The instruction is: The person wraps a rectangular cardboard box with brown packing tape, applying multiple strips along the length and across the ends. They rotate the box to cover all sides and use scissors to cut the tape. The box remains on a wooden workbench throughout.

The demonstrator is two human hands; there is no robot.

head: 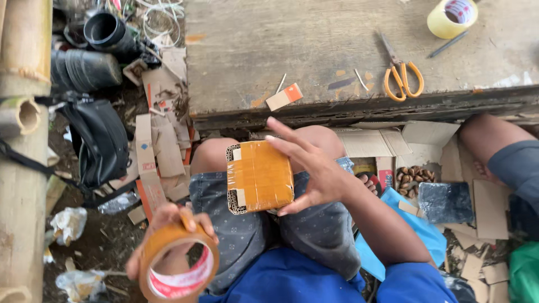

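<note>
My right hand [314,168] holds a small cardboard parcel [259,177] wrapped in brown tape, gripping it by its right edge above my lap. The corrugated edge of the parcel shows on its left side. My left hand [168,221] grips a large roll of brown packing tape [178,264], held low at the left, close to the camera. I sit with knees bent, in grey shorts and a blue shirt.
A worn wooden table [314,50] stands ahead with orange-handled scissors [401,78], a yellow tape roll [452,17] and a pen. Cardboard scraps [160,146] litter the ground. A black bag [101,140] hangs at left by bamboo poles [22,168]. Another person's legs [499,151] are at right.
</note>
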